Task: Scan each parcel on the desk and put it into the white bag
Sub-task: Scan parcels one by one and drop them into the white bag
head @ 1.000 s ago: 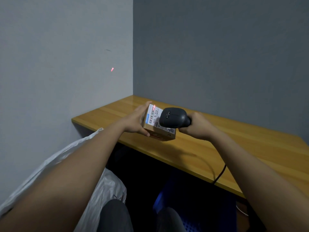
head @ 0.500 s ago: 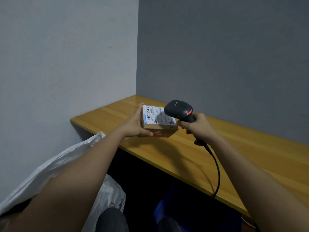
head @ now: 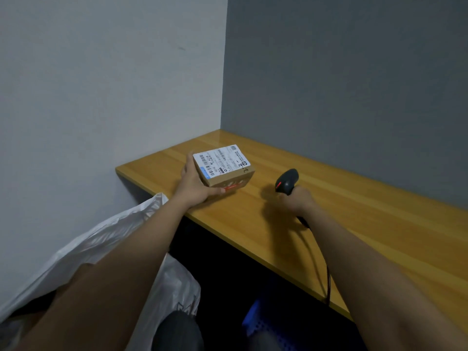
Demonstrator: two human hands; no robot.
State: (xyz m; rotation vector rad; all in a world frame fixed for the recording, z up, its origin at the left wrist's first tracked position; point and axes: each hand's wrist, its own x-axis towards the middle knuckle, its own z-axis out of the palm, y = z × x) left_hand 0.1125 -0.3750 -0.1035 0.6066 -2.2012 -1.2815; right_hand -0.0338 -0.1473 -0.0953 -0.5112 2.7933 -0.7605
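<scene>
The cardboard parcel (head: 224, 169) sits in the left hand (head: 196, 184) over the wooden desk (head: 354, 206), label up, thumb along its near edge and fingers wrapped round its far side. The right hand (head: 297, 200) grips the black barcode scanner (head: 286, 182), which has swung away to the right since half a second ago and now stands well apart from the parcel. The white bag (head: 106, 239) lies below the left forearm.

Parcel (head: 222, 168) over desk (head: 354, 211) left end, scanner (head: 287, 182) to its right, bag (head: 106, 239) below-left of desk.
</scene>
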